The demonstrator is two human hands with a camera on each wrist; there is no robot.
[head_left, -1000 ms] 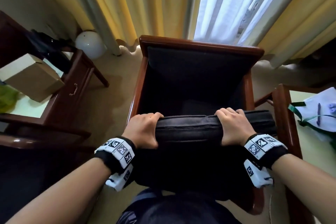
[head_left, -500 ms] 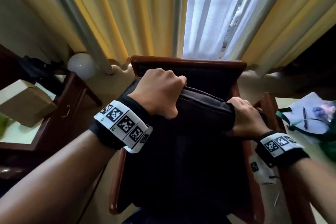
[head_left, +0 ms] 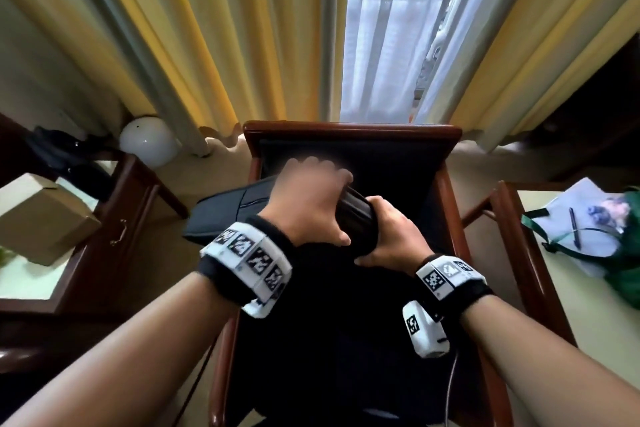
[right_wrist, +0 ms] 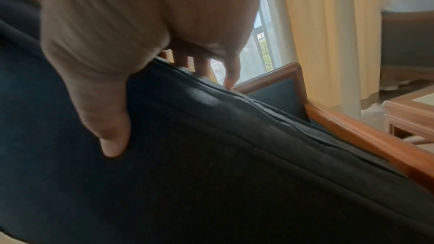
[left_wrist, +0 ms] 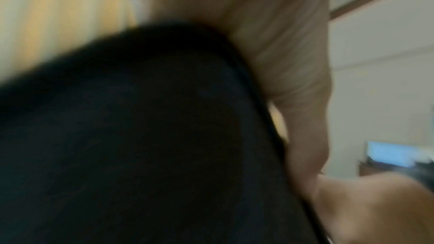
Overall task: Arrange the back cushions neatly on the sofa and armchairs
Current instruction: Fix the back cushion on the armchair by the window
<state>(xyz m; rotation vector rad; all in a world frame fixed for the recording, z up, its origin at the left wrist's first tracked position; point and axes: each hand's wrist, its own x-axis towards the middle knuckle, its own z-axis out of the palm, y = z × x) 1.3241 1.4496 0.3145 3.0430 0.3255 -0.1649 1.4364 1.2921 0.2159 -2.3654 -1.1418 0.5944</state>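
Observation:
A dark back cushion (head_left: 228, 215) is held over the seat of a wooden-framed armchair (head_left: 353, 130), tilted, with one corner sticking out past the chair's left arm. My left hand (head_left: 308, 204) grips its upper edge from above, motion-blurred. My right hand (head_left: 388, 232) grips the same edge just to the right, thumb on the near face and fingers over the far side. In the right wrist view the cushion (right_wrist: 211, 155) fills the frame with the right hand's thumb (right_wrist: 110, 133) pressed into it. The left wrist view shows the blurred cushion (left_wrist: 140, 136) only.
A side table (head_left: 114, 239) with a cardboard box (head_left: 41, 218) stands left of the chair, a white globe lamp (head_left: 149, 140) behind it. Another table (head_left: 554, 288) on the right holds papers, a pen and a green strap. Yellow curtains (head_left: 207, 28) hang behind.
The cushion has been lifted off the chair front and turned. My hands have come close together at its top edge, the left one moving right and forward.

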